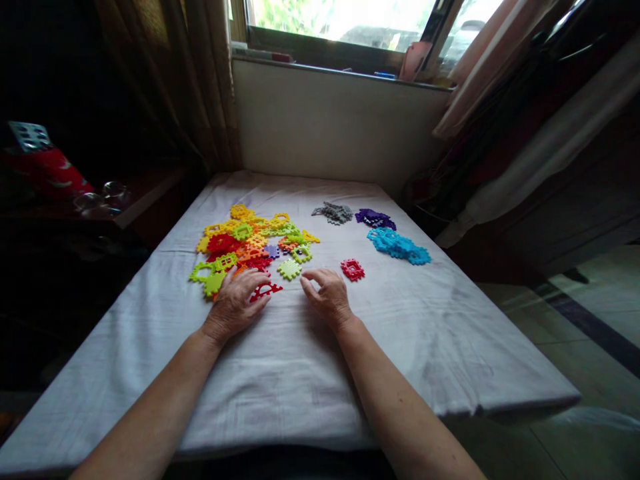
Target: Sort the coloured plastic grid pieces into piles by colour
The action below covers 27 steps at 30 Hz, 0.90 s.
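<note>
A mixed pile of toothed plastic building pieces (253, 241) in yellow, lime, red and orange lies on the left half of the table. My left hand (237, 299) rests at its near edge, thumb and fingers apart around a flat red piece with an arched cut-out (266, 291); whether they touch it I cannot tell. My right hand (327, 293) is low over the cloth, fingers curved and thumb apart, with nothing seen in it. Just beyond its fingertips lies a lime square piece (289, 269). To its right is a single red square piece (353, 269) with an open middle.
Sorted heaps of grey pieces (334, 213), purple pieces (375, 218) and light blue pieces (399, 246) lie at the back right. A white cloth (430, 333) covers the table. Curtains and hanging clothes flank a window (340, 23). Eyeglasses (103, 198) lie on a side surface at left.
</note>
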{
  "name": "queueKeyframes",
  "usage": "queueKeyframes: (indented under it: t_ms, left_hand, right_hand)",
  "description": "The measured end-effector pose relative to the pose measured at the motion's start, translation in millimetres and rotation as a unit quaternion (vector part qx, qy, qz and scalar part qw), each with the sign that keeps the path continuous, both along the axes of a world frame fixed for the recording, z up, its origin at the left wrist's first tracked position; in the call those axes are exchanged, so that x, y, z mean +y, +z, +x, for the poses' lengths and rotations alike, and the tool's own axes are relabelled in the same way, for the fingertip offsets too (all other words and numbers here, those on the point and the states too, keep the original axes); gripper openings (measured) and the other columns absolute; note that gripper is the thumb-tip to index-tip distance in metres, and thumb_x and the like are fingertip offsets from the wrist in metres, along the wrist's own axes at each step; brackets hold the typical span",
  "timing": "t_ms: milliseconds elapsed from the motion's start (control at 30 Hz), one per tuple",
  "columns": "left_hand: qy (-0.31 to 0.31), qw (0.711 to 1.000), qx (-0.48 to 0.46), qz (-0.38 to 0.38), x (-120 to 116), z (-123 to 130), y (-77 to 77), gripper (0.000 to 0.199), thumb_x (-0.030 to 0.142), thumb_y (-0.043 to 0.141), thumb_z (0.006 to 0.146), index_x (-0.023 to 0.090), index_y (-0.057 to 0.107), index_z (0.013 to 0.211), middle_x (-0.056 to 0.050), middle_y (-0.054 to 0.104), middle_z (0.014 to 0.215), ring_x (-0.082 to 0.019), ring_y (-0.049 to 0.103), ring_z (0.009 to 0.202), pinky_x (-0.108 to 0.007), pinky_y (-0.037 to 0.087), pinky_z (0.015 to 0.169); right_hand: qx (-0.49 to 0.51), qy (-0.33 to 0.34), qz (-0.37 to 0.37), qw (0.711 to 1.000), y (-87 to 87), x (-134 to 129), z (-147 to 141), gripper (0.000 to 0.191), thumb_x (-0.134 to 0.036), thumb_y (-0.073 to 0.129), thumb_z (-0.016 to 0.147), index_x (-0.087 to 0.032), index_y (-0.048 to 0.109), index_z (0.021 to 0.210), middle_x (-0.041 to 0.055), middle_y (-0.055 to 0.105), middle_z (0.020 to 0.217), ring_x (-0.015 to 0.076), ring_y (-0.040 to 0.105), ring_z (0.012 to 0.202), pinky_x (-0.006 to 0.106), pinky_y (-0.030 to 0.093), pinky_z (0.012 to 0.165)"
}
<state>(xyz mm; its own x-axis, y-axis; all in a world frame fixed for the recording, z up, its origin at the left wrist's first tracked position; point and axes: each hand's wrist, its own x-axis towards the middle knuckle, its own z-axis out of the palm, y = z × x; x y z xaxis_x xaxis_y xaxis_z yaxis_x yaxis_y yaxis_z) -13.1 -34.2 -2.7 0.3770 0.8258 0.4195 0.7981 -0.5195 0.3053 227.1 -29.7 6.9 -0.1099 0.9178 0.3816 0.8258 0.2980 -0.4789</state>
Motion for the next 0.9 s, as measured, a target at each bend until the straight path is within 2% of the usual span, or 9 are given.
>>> queueKeyframes:
  t_ms: [100,167,333,400,467,600,700,767,900]
  left_hand:
    - [-0.008,1.0,-0.002,0.007,-1.2,4.7,-1.1,0.034,0.037,0.054,0.09,0.028,0.064,0.121,-0.007,0.07,0.127,-0.025,0.061,0.123,-0.053,0.026,0.12]
    - [-0.011,1.0,-0.005,0.018,-1.6,7.2,-2.4,0.036,0.037,0.054,0.09,0.026,0.063,0.124,-0.008,0.07,0.126,-0.025,0.062,0.122,-0.051,0.029,0.119]
    - [-0.019,0.999,-0.002,0.032,-1.8,10.0,-4.5,0.046,0.042,0.054,0.091,0.026,0.056,0.134,-0.008,0.065,0.135,-0.025,0.056,0.13,-0.048,0.032,0.118]
    - [-0.012,0.999,-0.002,0.039,-1.4,8.9,-4.6,0.052,0.045,0.054,0.091,0.025,0.052,0.138,-0.009,0.062,0.14,-0.026,0.052,0.135,-0.049,0.03,0.119]
    - [0.011,0.999,-0.002,0.046,-0.6,5.6,-4.0,0.051,0.045,0.054,0.091,0.024,0.053,0.138,-0.009,0.061,0.141,-0.027,0.049,0.137,-0.049,0.028,0.12]
    - [0.099,0.994,0.006,0.045,1.5,-5.8,-0.5,0.034,0.043,0.053,0.09,0.028,0.067,0.117,-0.006,0.063,0.138,-0.029,0.048,0.137,-0.053,0.026,0.12]
    - [0.144,0.989,0.016,0.039,2.7,-13.4,2.2,0.025,0.04,0.054,0.089,0.028,0.072,0.102,-0.005,0.064,0.136,-0.032,0.048,0.136,-0.056,0.025,0.119]
    - [0.154,0.987,0.022,0.029,3.1,-15.5,2.5,0.023,0.039,0.055,0.088,0.028,0.074,0.097,-0.006,0.064,0.136,-0.033,0.047,0.136,-0.058,0.025,0.119]
    - [0.152,0.988,0.033,0.012,3.4,-12.6,-1.3,0.026,0.04,0.057,0.087,0.029,0.075,0.102,-0.007,0.061,0.14,-0.034,0.045,0.138,-0.06,0.022,0.119]
  right_hand:
    - [0.01,0.07,-0.027,0.997,-1.8,-5.0,-17.2,0.014,-0.031,0.062,0.091,-0.026,0.076,0.093,0.0004,0.078,0.093,0.016,0.069,0.09,0.027,0.047,0.087]
    - [0.017,0.089,-0.042,0.995,-3.3,-6.6,-21.9,0.014,-0.03,0.063,0.09,-0.026,0.076,0.088,-0.0003,0.078,0.088,0.0152,0.07,0.085,0.026,0.049,0.084]
    - [0.061,0.06,-0.058,0.995,-4.0,-4.0,-17.7,0.016,-0.025,0.061,0.087,-0.026,0.076,0.082,-0.0018,0.078,0.084,0.0143,0.069,0.079,0.023,0.05,0.077]
    - [0.086,0.023,-0.059,0.994,-1.6,0.0,-7.5,0.017,-0.026,0.059,0.086,-0.025,0.076,0.081,-0.0011,0.077,0.083,0.0147,0.069,0.077,0.024,0.05,0.077]
    - [0.113,-0.045,-0.056,0.991,2.3,5.4,9.8,0.021,-0.029,0.057,0.086,-0.024,0.076,0.081,0.0006,0.077,0.083,0.0158,0.068,0.077,0.025,0.05,0.077]
    - [0.158,-0.225,-0.065,0.959,8.2,16.5,58.8,0.027,-0.036,0.054,0.086,-0.022,0.076,0.085,0.0043,0.078,0.085,0.0189,0.068,0.079,0.025,0.049,0.074]
    - [0.148,-0.332,-0.08,0.928,6.7,21.4,90.3,0.027,-0.035,0.055,0.086,-0.02,0.077,0.089,0.0065,0.078,0.088,0.021,0.068,0.083,0.026,0.046,0.072]
    - [0.128,-0.365,-0.093,0.917,3.1,22.8,102.2,0.027,-0.034,0.056,0.085,-0.02,0.078,0.092,0.0072,0.078,0.09,0.0218,0.067,0.084,0.027,0.045,0.071]
    - [0.091,-0.377,-0.111,0.915,-4.8,23.2,107.2,0.026,-0.034,0.056,0.088,-0.022,0.078,0.094,0.0068,0.077,0.093,0.0208,0.066,0.081,0.027,0.042,0.069]
